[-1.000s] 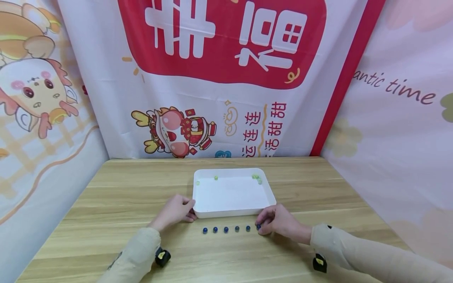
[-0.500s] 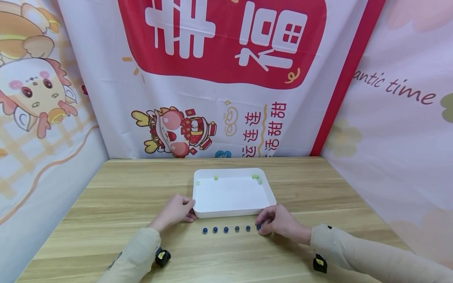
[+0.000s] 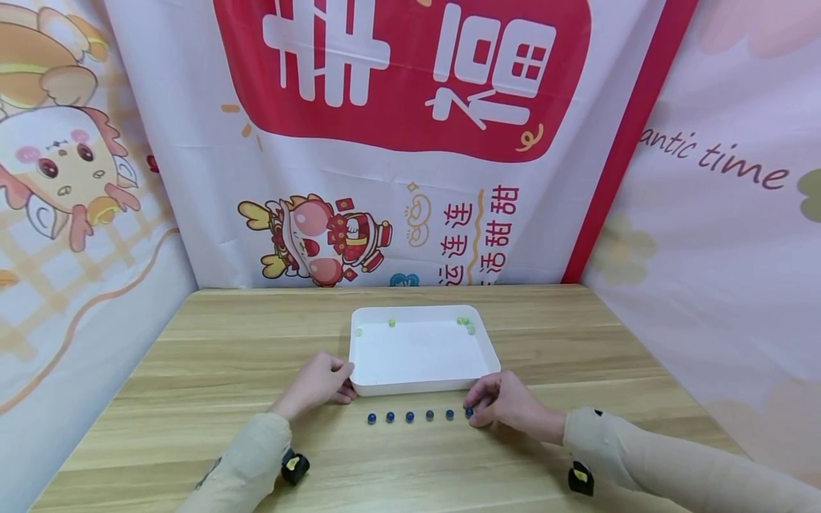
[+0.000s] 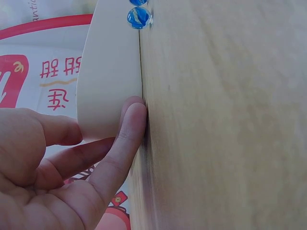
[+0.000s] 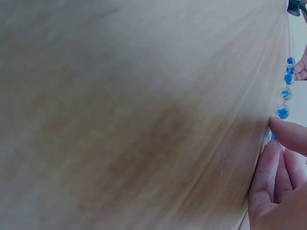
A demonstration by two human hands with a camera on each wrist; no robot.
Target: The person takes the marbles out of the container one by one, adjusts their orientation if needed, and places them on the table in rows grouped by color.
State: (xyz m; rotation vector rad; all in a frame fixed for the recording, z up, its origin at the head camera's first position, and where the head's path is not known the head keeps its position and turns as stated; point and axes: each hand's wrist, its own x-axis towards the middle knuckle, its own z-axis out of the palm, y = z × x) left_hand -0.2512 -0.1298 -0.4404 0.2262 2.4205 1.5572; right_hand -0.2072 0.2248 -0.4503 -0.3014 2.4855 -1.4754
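Note:
In the head view, my left hand (image 3: 322, 379) grips the near left corner of a white tray (image 3: 417, 387). The left wrist view has those fingers (image 4: 125, 132) against the tray's outer wall, one of them down by the table. My right hand (image 3: 507, 405), by the near right corner, pinches a blue glass marble (image 3: 470, 412) between thumb and fingers, low at the table. This marble ends a row that runs along the tray's front; its neighbour (image 3: 450, 414) sits just left of it. In the right wrist view the pinched marble is mostly hidden by the fingers.
Several yellow-green marbles (image 3: 463, 321) lie inside the tray along its far side. The rest of the blue row (image 3: 390, 417) stands spaced out on the wooden table (image 3: 256, 335). Printed cloths (image 3: 410, 164) hang behind and at both sides.
Both hands stay where they were. The pinched marble shifts very slightly toward the near side; the tray and the other marbles have not moved.

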